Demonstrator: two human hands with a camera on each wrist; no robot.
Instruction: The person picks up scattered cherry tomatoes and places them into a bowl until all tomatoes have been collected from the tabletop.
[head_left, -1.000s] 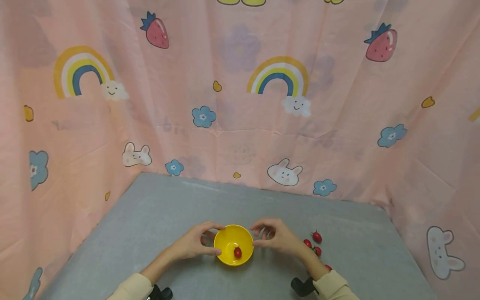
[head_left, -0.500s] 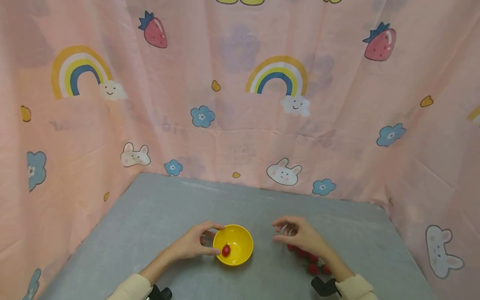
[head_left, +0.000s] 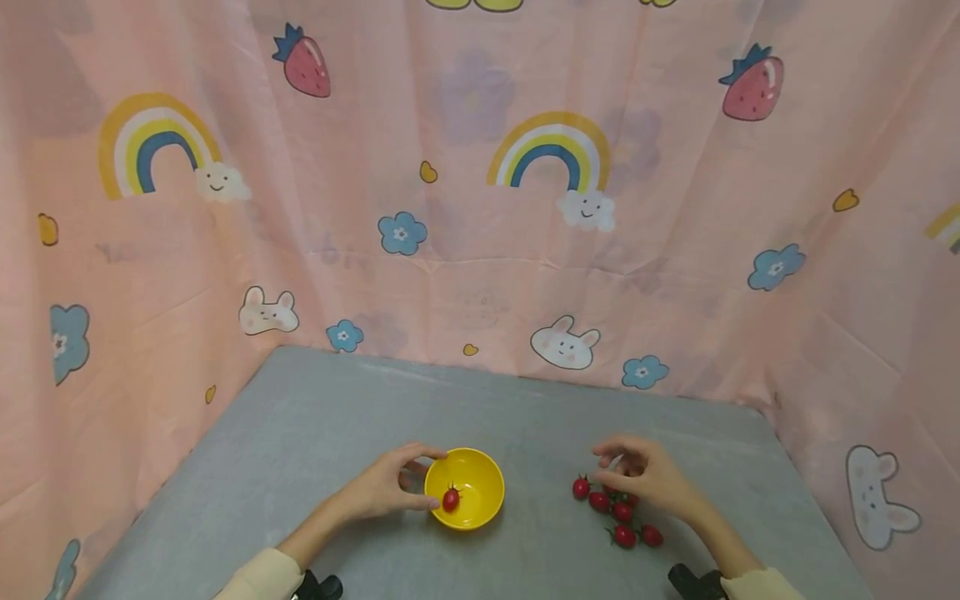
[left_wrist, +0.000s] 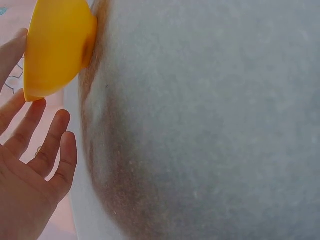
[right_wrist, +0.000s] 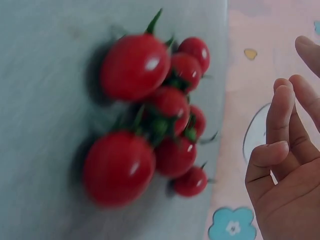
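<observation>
A small yellow bowl [head_left: 483, 496] stands upright on the table with one cherry tomato [head_left: 451, 500] lying inside, near its left wall. My left hand [head_left: 381, 483] holds the bowl at its left rim, thumb and forefinger apart along the edge. In the left wrist view the other fingers spread loosely below the bowl [left_wrist: 57, 47]. Over to the right, several red cherry tomatoes [head_left: 622, 512] with green stalks lie in a cluster. My right hand [head_left: 652, 479] hovers just above their far side, fingers loosely bent, nothing between them. It hides part of the cluster.
The grey table [head_left: 337, 400] is backed by a pink patterned curtain [head_left: 465, 292], which also hangs at both sides. Black wrist mounts sit at the left cuff [head_left: 318, 587] and the right cuff [head_left: 696, 583].
My right hand has left the bowl's right side and moved right to the tomatoes. The tomato in the bowl has rolled left. My left hand has stayed on the rim.
</observation>
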